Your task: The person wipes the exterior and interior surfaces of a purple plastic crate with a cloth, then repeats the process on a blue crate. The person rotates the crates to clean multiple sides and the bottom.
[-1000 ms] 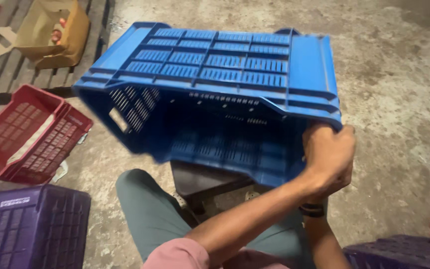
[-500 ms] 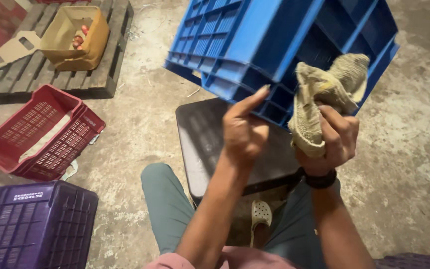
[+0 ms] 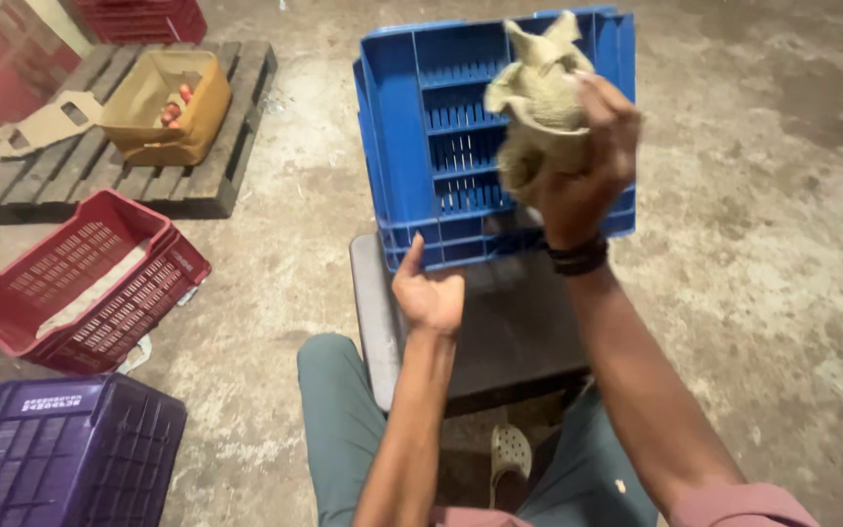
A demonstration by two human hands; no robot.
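Note:
A blue plastic crate (image 3: 412, 137) stands on its side on a dark flat platform (image 3: 500, 332) in front of me, its slotted bottom facing me. My right hand (image 3: 582, 161) is raised against the crate and grips a bunched beige cloth (image 3: 539, 98). A dark band circles that wrist. My left hand (image 3: 428, 293) hovers palm up just below the crate's lower edge, fingers loosely curled, holding nothing. My knees in green trousers frame the platform.
A red slotted crate (image 3: 80, 283) lies tilted on the concrete floor at left. A purple crate (image 3: 60, 449) sits upside down at lower left. A wooden pallet (image 3: 119, 166) at upper left carries an open cardboard box (image 3: 163, 107).
The blue crate has gone from tipped and lifted to standing on its side on the platform. My right hand took up the cloth and raised it. My left hand dropped below the crate.

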